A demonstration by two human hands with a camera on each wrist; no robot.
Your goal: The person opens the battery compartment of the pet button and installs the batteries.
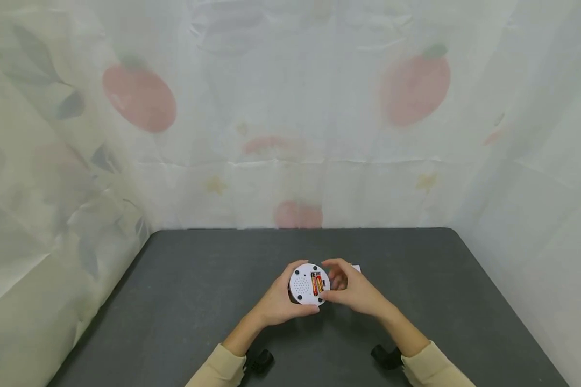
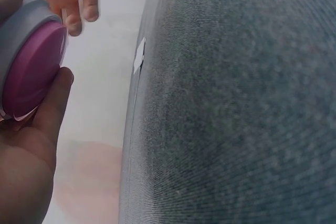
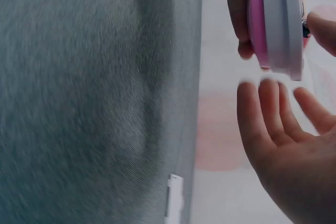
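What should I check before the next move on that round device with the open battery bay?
1. Left hand grips the round device: ok.
2. Battery bay open, batteries visible: ok.
3. Batteries fully seated: cannot tell.
4. Right hand free, thumb at the device's edge: ok.
5. Small white piece, possibly the cover, on the table behind the right hand: ok.
6. Polarity correct: cannot tell.

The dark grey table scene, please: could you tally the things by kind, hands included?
Round white device with a pink face and open battery bay: 1
Red and gold batteries in the bay: 2
Small white flat piece on the dark grey table: 1
Hands, left and right: 2
Total: 6
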